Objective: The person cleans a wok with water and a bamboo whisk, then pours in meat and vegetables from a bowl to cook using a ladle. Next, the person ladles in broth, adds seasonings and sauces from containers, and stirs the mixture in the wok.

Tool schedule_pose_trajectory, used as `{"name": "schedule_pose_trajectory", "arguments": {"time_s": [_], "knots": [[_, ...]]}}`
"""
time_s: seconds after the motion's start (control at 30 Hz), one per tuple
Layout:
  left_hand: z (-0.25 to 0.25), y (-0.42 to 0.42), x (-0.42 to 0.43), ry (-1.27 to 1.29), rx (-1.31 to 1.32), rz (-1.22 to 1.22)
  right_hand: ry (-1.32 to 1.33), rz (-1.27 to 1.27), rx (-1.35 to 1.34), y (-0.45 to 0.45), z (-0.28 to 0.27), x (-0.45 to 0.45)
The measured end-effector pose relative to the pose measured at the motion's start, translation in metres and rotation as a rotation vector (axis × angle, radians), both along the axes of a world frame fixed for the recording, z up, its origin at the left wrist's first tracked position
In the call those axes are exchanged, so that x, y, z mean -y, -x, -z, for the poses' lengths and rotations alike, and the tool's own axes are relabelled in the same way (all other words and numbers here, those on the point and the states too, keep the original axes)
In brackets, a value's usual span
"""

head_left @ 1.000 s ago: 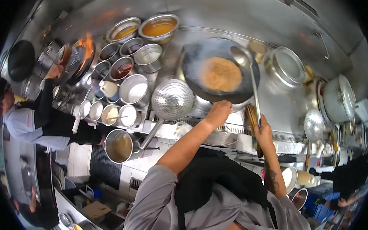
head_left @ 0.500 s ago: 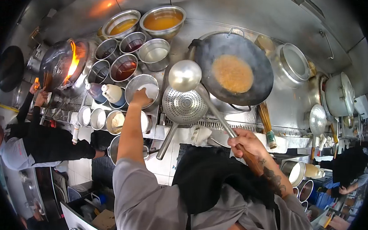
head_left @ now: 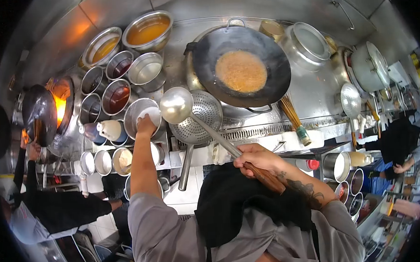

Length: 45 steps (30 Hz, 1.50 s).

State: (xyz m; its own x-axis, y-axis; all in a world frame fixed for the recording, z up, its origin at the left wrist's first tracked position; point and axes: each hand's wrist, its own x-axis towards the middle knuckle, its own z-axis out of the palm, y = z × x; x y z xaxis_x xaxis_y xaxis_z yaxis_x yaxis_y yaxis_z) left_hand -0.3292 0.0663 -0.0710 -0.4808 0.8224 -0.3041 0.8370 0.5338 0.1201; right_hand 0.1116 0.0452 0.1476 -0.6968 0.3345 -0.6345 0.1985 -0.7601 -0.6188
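Note:
My left hand (head_left: 145,126) reaches down into a metal pot of white contents (head_left: 142,108); its fingertips are hidden inside. My right hand (head_left: 255,160) is wrapped round the wooden handle of a ladle (head_left: 176,105), whose bowl hangs over the perforated strainer (head_left: 197,117). To the right of the strainer, a dark wok (head_left: 207,79) sits on the stove with a bubbling orange-brown mass (head_left: 241,71) in its middle. A bamboo brush (head_left: 295,122) lies below the wok's right side.
Bowls of yellow liquid (head_left: 148,33) and several sauce pots (head_left: 116,98) stand at upper left. Squeeze bottles (head_left: 109,130) are beside them. A co-worker (head_left: 48,210) tilts another wok (head_left: 40,114) by flames at far left. Lidded pots (head_left: 369,68) stand at right.
Since the earliest frame, my left hand has moved from the wok's edge into the white-filled pot. The ladle has swung from the wok to over the strainer. The brush has been let go.

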Motion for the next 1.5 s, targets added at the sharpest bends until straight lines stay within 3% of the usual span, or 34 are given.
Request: {"name": "schedule_pose_trajectory", "arguments": {"time_s": [0.53, 0.63, 0.73, 0.83, 0.93, 1.03, 1.17, 1.27, 1.37, 1.5], "knots": [[-0.003, 0.005, -0.007, -0.084, -0.016, 0.027, 0.01, 0.032, -0.016, 0.008, 0.015, 0.0], [-0.004, 0.008, -0.014, 0.029, -0.019, 0.058, -0.006, 0.02, -0.008, 0.009, 0.013, -0.001], [-0.023, 0.008, -0.02, 0.166, 0.195, -0.06, 0.004, 0.038, -0.008, 0.008, 0.019, 0.001], [-0.063, -0.003, -0.018, -0.272, 0.893, -0.365, 0.01, 0.045, -0.039, 0.004, 0.013, -0.002], [-0.094, -0.03, -0.021, -0.319, 0.987, -0.009, -0.028, 0.033, -0.041, 0.003, 0.0, -0.001], [-0.091, -0.035, -0.029, -0.33, 0.862, 0.147, -0.029, 0.023, -0.055, 0.002, -0.004, -0.003], [-0.094, -0.022, -0.025, -0.342, 0.672, -0.034, -0.025, 0.044, -0.077, -0.002, -0.007, -0.002], [-0.067, 0.002, -0.013, -0.111, 0.029, 0.194, -0.038, 0.047, -0.075, -0.004, -0.007, 0.0], [-0.024, 0.027, -0.004, -0.193, 0.114, 0.071, -0.026, 0.061, -0.05, -0.002, -0.006, 0.0], [-0.029, 0.04, -0.01, -0.223, 0.134, 0.086, 0.015, 0.05, -0.037, 0.006, 0.003, -0.003]]}}
